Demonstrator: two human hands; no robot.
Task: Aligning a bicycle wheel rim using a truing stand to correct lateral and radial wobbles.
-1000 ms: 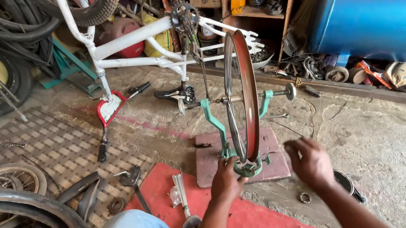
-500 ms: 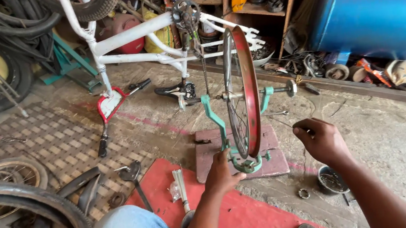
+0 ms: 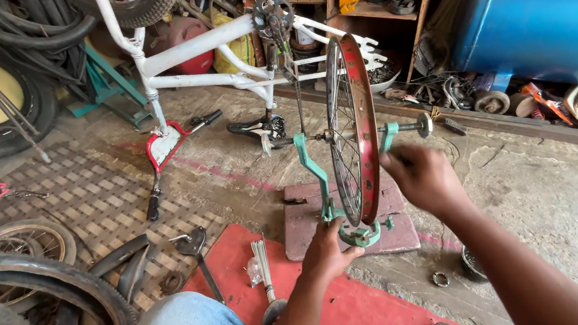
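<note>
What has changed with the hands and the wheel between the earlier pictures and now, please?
The right hand has risen from low beside the stand to the red rim, near the axle. The left hand stayed at the base of the green truing stand. The wheel remains upright in the stand, and the white bicycle frame lies where it was.

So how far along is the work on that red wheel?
Done: the red wheel sits upright in the green stand, tyre off. In hand: the left hand is at the stand's base, the right hand beside the rim. Left: the white bicycle frame behind lies upside down.
</note>
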